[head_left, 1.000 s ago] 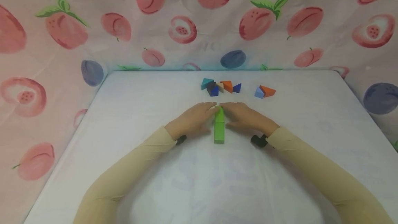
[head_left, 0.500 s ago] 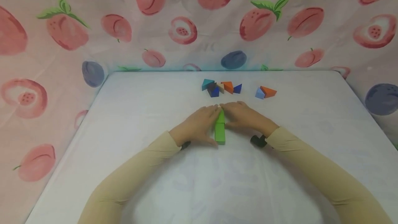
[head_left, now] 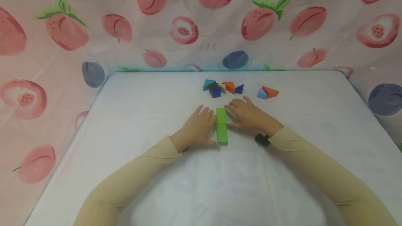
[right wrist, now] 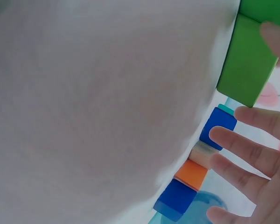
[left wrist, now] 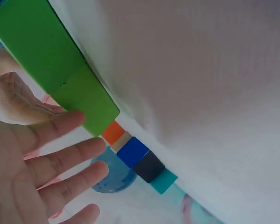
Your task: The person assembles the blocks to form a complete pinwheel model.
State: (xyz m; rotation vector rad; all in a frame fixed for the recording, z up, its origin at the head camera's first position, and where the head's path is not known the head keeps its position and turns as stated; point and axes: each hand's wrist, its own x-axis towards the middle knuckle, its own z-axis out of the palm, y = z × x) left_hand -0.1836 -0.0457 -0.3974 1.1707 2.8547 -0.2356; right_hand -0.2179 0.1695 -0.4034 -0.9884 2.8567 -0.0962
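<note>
Two green blocks stand end to end in the middle of the white table, a lighter far block (head_left: 221, 115) against a near block (head_left: 222, 134). To their left is my left hand (head_left: 196, 128), its fingers spread and straight and its thumb by the near block's front corner. In the left wrist view the index fingertip overlaps the lighter block; contact is unclear. On the right side my right hand (head_left: 248, 115) has its fingers spread, with the thumb beside the joint between the blocks. Neither hand grips anything.
Behind the hands lie a teal block (head_left: 209, 84), a dark block (head_left: 213, 88), several blue, tan and orange wedges (head_left: 229, 87), and, farther right, a light-blue wedge (head_left: 262, 92) touching an orange one (head_left: 270, 92). A fruit-print cloth (head_left: 201, 23) hangs behind the table.
My left hand has drawn back from the far green block, fingers spreading and thumb coming down toward the near end. My right fingers have spread and lifted slightly. The blocks look almost unmoved.
</note>
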